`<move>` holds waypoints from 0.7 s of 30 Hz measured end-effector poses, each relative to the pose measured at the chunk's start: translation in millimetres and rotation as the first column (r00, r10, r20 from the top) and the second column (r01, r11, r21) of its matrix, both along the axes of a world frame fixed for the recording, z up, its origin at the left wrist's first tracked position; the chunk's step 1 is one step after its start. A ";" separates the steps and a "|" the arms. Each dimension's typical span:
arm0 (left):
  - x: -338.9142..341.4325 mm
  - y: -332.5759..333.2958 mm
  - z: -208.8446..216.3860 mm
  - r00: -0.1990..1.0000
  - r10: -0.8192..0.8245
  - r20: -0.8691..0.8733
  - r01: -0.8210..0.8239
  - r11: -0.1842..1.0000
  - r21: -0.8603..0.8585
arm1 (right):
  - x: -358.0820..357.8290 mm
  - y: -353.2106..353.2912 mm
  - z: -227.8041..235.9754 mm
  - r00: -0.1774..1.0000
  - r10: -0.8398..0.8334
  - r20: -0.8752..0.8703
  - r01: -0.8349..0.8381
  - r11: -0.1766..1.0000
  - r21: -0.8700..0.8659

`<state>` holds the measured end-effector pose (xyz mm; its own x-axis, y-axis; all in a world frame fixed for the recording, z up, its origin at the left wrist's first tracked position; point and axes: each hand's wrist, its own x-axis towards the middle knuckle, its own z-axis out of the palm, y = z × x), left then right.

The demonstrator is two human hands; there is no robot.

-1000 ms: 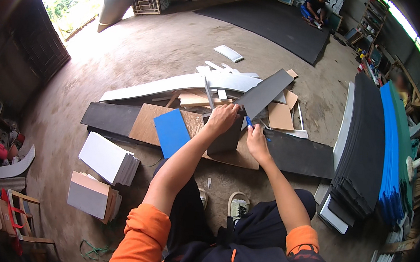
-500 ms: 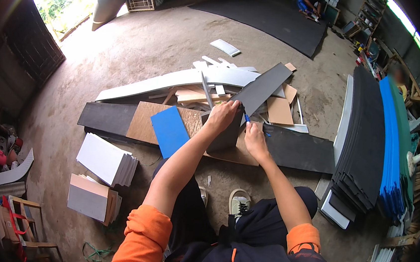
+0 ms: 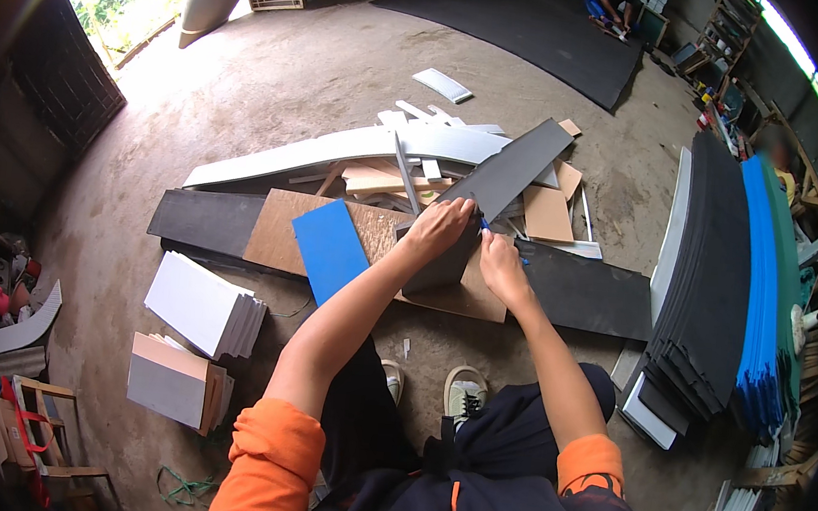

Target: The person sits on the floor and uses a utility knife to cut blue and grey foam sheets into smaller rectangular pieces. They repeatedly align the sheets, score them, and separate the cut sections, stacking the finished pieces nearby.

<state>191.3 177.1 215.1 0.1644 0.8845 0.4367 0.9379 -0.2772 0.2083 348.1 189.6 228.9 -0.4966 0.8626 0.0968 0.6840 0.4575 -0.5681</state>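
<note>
A long dark grey foam strip (image 3: 522, 163) slants from the far right toward my hands, and a dark piece (image 3: 439, 270) stands below them. My left hand (image 3: 441, 224) is closed on the strip's near end, fingertips at its edge. In my right hand (image 3: 502, 266) is a slim blue utility knife (image 3: 486, 225), its tip touching or close to the strip beside my left fingers; the blade is too small to make out. Beneath lies a brown wooden board (image 3: 270, 229) on a long black plank (image 3: 586, 290), with a blue rectangular sheet (image 3: 330, 249) on the board.
Offcuts, including a curved white strip (image 3: 340, 152) and a tan piece (image 3: 548, 214), lie beyond the board. White sheets (image 3: 199, 300) and grey-tan sheets (image 3: 169, 381) are stacked at left. Tall black sheets (image 3: 703, 281) stand at right. Another person (image 3: 614, 6) crouches far off by a black mat (image 3: 517, 26).
My right hand and the knife have shifted slightly toward the far side along the strip's edge. My left hand keeps its hold. The whole view has moved a little.
</note>
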 end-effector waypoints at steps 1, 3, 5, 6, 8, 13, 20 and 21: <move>0.0 -1.2 -0.9 1.000 -0.011 0.001 0.011 1.000 0.005 | -2.1 3.5 3.5 1.000 -0.010 0.011 0.010 0.999 -0.045; 6.8 -5.8 2.7 1.000 0.018 0.001 -0.018 1.000 -0.020 | 1.4 2.1 5.9 0.999 -0.030 0.028 0.032 0.994 -0.101; 9.6 -9.3 6.0 0.999 0.031 -0.006 -0.031 0.999 -0.029 | 6.0 -3.3 6.3 0.999 -0.029 0.034 0.033 0.993 -0.116; 8.8 -11.1 7.4 0.999 0.029 -0.013 -0.030 0.999 -0.027 | 7.3 -6.5 8.4 0.998 -0.033 0.045 0.038 0.992 -0.120; 7.4 -12.4 8.0 0.999 0.032 -0.022 -0.032 0.999 -0.025 | 8.6 -12.1 12.7 0.997 -0.041 0.068 0.049 0.991 -0.127; 7.4 -9.1 4.6 0.999 0.006 -0.033 -0.007 1.000 -0.026 | 5.0 -2.7 5.6 0.997 -0.028 0.069 0.037 0.990 -0.133; 1.2 -8.7 8.2 0.997 0.077 0.019 -0.074 0.991 -0.116 | 9.9 -23.7 13.0 0.995 -0.058 0.078 0.067 0.990 -0.126; 2.8 -9.1 9.0 0.998 0.055 0.029 -0.052 0.994 -0.097 | 11.7 -25.0 12.4 0.995 -0.063 0.081 0.072 0.991 -0.116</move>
<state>194.1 168.0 224.2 0.1036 0.9298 0.3533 0.9434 -0.2043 0.2612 359.8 164.6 241.2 -0.4386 0.8976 -0.0446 0.7551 0.3412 -0.5598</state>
